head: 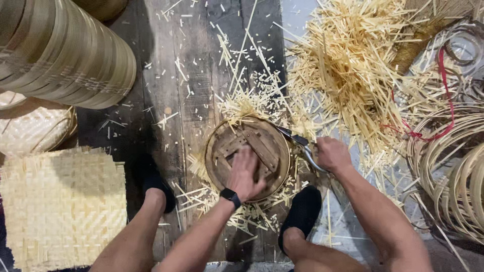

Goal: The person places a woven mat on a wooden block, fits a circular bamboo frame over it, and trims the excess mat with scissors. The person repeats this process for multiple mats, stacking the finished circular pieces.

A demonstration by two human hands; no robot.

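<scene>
Our left hand [246,174] presses flat on the round frame [248,157] at centre floor; our right hand [331,153], at three o'clock, grips shears [298,143]. A slipping frame risks nicked fingers.

dark worn plank floor [166,90] pretty much everywhere, pale bamboo offcuts [348,65] heaped at 1 o'clock, stack of bamboo hoops [60,50] at 10, flat woven mat [60,206] at 8, loose coiled strips [454,171] at 3, red cord [443,70] at 2, soft even light

Strip-littered plank floor [166,90]; woven mat [60,206]
</scene>
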